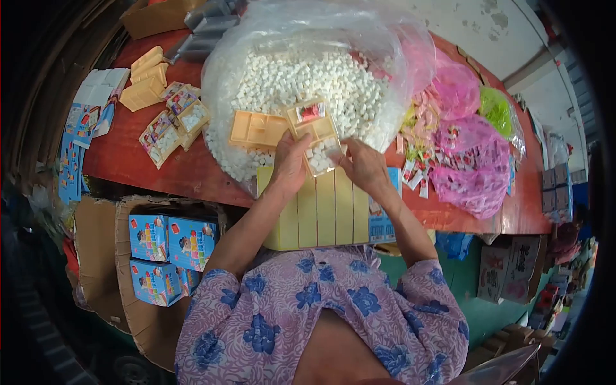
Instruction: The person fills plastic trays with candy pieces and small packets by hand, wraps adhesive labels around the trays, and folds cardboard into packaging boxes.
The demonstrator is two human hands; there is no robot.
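My left hand is closed around the left side of a cream compartment tray, which it holds tilted above the table. A small red-and-white packet sits in the tray's top section, and white chunks fill its lower one. The fingers of my right hand are bent and pinch the tray's lower right edge. Just behind my left hand, another cream tray with bare compartments lies on a heap of small white pieces in a large clear plastic bag.
Filled trays and stacked trays stand at left on the red table. Pink bags with small packets lie at right. A yellow ridged box is before me. Blue printed boxes fill a carton at lower left.
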